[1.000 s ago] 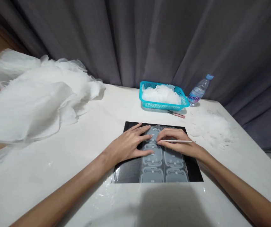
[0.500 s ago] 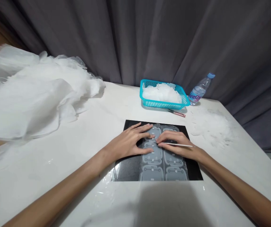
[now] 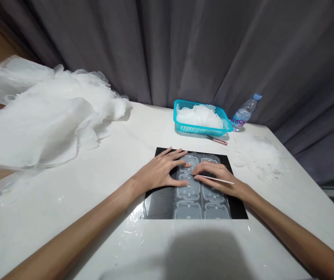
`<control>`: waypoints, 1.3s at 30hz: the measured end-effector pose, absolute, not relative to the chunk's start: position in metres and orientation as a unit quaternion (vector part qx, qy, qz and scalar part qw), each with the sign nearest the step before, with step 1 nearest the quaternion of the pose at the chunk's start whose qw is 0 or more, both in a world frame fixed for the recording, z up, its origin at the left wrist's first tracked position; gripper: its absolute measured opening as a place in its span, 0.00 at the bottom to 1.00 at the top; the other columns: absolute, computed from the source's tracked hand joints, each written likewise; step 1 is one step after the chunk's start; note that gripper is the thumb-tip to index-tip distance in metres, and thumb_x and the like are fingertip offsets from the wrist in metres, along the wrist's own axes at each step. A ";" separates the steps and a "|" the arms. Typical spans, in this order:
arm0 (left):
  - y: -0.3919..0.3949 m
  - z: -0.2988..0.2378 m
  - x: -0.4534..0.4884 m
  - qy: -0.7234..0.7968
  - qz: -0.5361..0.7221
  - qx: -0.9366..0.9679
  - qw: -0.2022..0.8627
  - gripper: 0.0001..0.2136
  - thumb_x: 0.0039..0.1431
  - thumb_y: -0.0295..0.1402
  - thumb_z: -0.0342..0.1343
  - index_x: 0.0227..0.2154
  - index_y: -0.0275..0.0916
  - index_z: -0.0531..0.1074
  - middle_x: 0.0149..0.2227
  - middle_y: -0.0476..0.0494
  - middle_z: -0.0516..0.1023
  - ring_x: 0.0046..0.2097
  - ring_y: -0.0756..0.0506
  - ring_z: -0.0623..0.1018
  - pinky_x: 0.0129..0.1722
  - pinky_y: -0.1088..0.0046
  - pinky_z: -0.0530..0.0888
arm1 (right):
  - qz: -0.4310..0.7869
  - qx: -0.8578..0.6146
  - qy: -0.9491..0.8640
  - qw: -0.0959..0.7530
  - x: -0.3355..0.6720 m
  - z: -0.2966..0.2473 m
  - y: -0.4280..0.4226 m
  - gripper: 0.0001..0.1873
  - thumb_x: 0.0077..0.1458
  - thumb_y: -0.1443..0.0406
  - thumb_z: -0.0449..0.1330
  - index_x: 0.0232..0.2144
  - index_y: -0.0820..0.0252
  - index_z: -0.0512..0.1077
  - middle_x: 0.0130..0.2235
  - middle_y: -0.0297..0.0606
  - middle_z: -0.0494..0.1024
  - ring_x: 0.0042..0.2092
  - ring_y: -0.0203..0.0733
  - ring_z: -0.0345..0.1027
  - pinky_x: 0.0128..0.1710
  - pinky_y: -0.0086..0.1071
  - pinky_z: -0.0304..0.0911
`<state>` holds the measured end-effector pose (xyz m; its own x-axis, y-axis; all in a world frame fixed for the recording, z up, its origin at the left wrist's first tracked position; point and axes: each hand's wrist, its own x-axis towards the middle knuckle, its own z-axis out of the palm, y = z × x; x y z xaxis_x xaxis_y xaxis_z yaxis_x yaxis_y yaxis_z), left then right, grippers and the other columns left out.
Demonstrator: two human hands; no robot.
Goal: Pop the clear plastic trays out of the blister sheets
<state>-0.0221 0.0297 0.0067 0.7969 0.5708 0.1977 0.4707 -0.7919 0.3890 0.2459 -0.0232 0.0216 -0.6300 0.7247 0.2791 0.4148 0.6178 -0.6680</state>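
On a black mat lies a translucent sheet with rows of rounded rectangular shapes outlined on it. My left hand rests flat with spread fingers over the sheet's upper left part and the mat. Pinched in my right hand is a thin white stick-like tool, its back end pointing right over the wrist. The tool's working tip is hidden by my fingers, which touch the sheet near the gap between two shapes of the left column.
A turquoise basket of white pieces stands at the back, with pink-handled snips before it and a water bottle beside it. White scraps lie at right. A large heap of white sheet material covers the left.
The view has shifted slightly. My right hand stays at nearly the same spot on the sheet with the white tool, and my left hand still lies spread there.
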 end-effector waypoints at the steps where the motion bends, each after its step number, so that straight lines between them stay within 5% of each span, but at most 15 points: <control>1: 0.030 0.007 -0.022 0.278 0.152 0.935 0.158 0.35 0.61 0.64 0.56 0.61 0.44 0.75 0.72 0.38 0.63 0.74 0.35 0.61 0.75 0.49 0.52 | 0.275 -0.326 -0.862 0.274 0.245 0.021 -0.023 0.06 0.72 0.63 0.57 0.46 0.57 0.74 0.44 0.42 0.81 0.46 0.43 0.77 0.49 0.38 0.72; 11: 0.030 0.008 -0.023 0.278 0.154 0.933 0.169 0.34 0.62 0.63 0.56 0.61 0.44 0.75 0.73 0.39 0.62 0.74 0.35 0.60 0.75 0.49 0.50 | 0.200 -0.287 -0.901 0.255 0.243 0.020 -0.025 0.09 0.73 0.66 0.53 0.49 0.57 0.73 0.47 0.45 0.82 0.50 0.46 0.78 0.50 0.40 0.74; 30: 0.032 0.007 -0.025 0.272 0.148 0.937 0.163 0.34 0.63 0.62 0.56 0.63 0.47 0.73 0.73 0.40 0.61 0.74 0.34 0.60 0.75 0.47 0.51 | 0.298 -0.317 -0.868 0.241 0.253 0.035 -0.020 0.07 0.72 0.64 0.56 0.48 0.56 0.74 0.47 0.41 0.81 0.50 0.43 0.77 0.52 0.38 0.72; 35: 0.031 0.008 -0.025 0.277 0.146 0.933 0.175 0.34 0.63 0.62 0.56 0.63 0.46 0.74 0.73 0.40 0.62 0.74 0.34 0.60 0.75 0.48 0.49 | 0.212 -0.288 -0.905 0.230 0.250 0.023 -0.022 0.08 0.73 0.67 0.54 0.50 0.58 0.72 0.48 0.43 0.80 0.48 0.42 0.77 0.49 0.36 0.73; 39: 0.028 0.010 -0.026 0.297 0.130 0.928 0.182 0.34 0.63 0.63 0.55 0.62 0.46 0.74 0.74 0.42 0.59 0.75 0.35 0.58 0.76 0.51 0.48 | 0.022 -0.275 -0.932 0.236 0.243 0.001 -0.021 0.11 0.73 0.68 0.54 0.53 0.61 0.72 0.49 0.48 0.81 0.49 0.46 0.78 0.45 0.37 0.75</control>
